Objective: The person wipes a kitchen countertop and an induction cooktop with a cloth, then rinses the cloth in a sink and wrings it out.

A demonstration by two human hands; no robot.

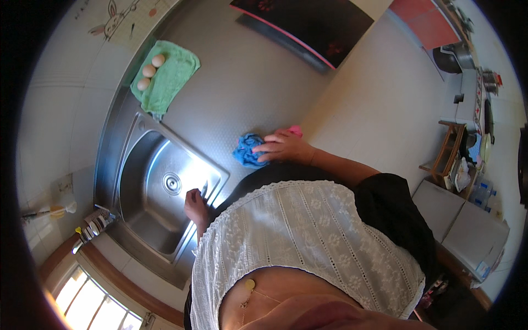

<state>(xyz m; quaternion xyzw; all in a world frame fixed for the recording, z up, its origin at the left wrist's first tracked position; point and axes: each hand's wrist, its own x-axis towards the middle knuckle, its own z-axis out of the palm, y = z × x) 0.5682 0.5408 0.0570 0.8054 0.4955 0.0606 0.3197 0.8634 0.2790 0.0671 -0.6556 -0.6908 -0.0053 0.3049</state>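
My right hand (286, 147) presses on a crumpled blue cloth (248, 150) at the front of the stainless steel counter. Pink fabric (295, 131) shows beyond my knuckles; whether it belongs to the same cloth is hidden. At the near rim of the steel sink (144, 231), my left hand (195, 207) hangs with its fingers curled, and I cannot see whether anything is in them. The basin's drain strainer (172, 183) lies beyond that hand. Behind the sink, a green towel (175, 74) is spread on the counter (222, 78) with three eggs (149, 71) on it.
A black glass-topped appliance (305, 29) with a red edge stands at the far end. A small rack (97, 225) of utensils is by the sink's left corner. Across the floor (379, 90) are a wooden shelf (449, 148) and a pale cabinet (464, 222).
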